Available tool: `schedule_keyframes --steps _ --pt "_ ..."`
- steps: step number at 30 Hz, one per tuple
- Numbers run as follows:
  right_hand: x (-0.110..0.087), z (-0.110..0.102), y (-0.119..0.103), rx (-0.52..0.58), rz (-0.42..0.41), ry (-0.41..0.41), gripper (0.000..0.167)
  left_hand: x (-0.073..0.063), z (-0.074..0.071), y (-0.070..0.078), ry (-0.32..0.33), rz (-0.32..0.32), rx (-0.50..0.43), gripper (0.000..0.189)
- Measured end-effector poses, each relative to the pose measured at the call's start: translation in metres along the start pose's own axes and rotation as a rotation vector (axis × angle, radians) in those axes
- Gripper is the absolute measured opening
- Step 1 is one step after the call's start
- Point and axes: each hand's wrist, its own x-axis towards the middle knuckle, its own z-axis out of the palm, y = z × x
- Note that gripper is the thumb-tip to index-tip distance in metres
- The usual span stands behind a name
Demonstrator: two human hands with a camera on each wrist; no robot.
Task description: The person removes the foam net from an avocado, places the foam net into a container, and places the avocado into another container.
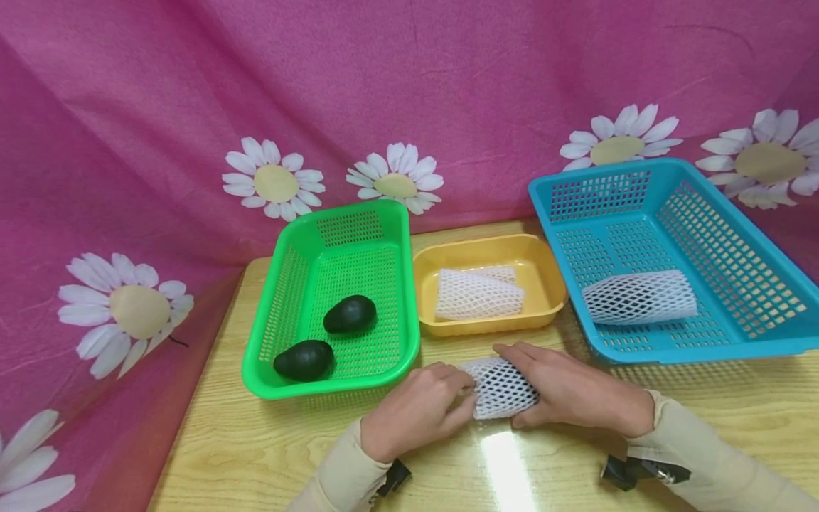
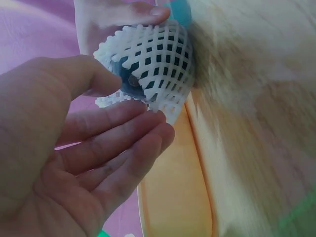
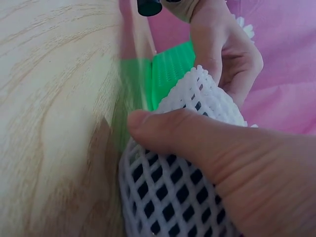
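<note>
A dark avocado (image 2: pixel 129 81) sits inside a white foam net sleeve (image 1: pixel 499 387), low over the table's front. My right hand (image 1: pixel 563 387) grips the sleeved avocado from the right; in the right wrist view its thumb (image 3: pixel 168 129) lies across the mesh. My left hand (image 1: pixel 425 405) is at the sleeve's left end. In the left wrist view, its fingertips (image 2: pixel 153 116) touch the net's open edge, and the thumb stands apart from them beside the avocado's exposed end.
A green basket (image 1: pixel 412 313) at left holds two bare avocados (image 1: pixel 350 314). Behind the hands, a yellow tray (image 1: pixel 489 328) contains white foam nets (image 1: pixel 480 295). On the right, a blue basket (image 1: pixel 704 352) holds another netted avocado (image 1: pixel 640 297). A pink flowered cloth (image 1: pixel 448 85) hangs behind.
</note>
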Motion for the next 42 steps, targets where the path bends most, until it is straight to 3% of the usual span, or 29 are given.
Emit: schedule_keyframes --steps 11,23,31,42 --pt "-0.0013 0.0000 0.0007 -0.034 -0.053 0.005 0.100 0.0001 0.0001 0.0031 -0.006 -0.020 0.026 0.027" --pt "-0.0015 0.0014 -0.0003 -0.076 -0.087 0.036 0.096 0.0028 -0.0003 0.0055 0.073 0.007 -0.022 0.023" --pt "-0.0018 0.0029 -0.0008 -0.089 -0.100 0.048 0.094 0.0041 0.0007 0.0091 0.122 0.049 -0.005 0.019" --pt "-0.0019 0.0046 -0.0007 -0.086 -0.122 0.066 0.089 0.0043 0.0030 0.0097 0.059 -0.007 -0.074 0.030"
